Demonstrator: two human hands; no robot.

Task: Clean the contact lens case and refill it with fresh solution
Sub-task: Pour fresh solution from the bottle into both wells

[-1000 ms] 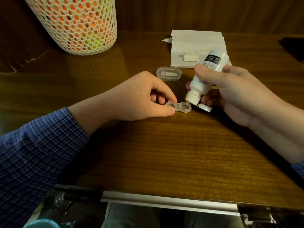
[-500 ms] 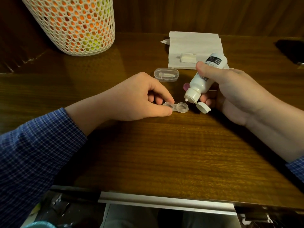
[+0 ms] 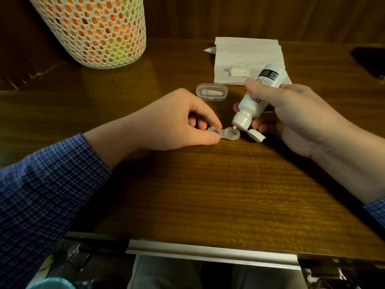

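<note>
A clear two-well contact lens case (image 3: 227, 134) lies flat on the wooden table (image 3: 208, 184). My left hand (image 3: 173, 122) pinches its left well between thumb and forefinger. My right hand (image 3: 291, 115) holds a white solution bottle (image 3: 256, 97), tilted nozzle-down. Its tip sits just over the right well, and its flip cap (image 3: 257, 136) hangs open beside the case. A small purple object (image 3: 236, 107) shows partly behind the bottle.
A clear oval box (image 3: 211, 92) holding a small white tool lies behind the case. A white paper tissue (image 3: 248, 57) with a small white piece (image 3: 239, 70) on it lies at the back. A white mesh basket (image 3: 93, 28) stands back left. A dark object (image 3: 368, 61) lies far right.
The bottle's nozzle has stayed over the right well with only slight shifts. My left hand has kept its pinch on the case. The camera view has shifted a little.
</note>
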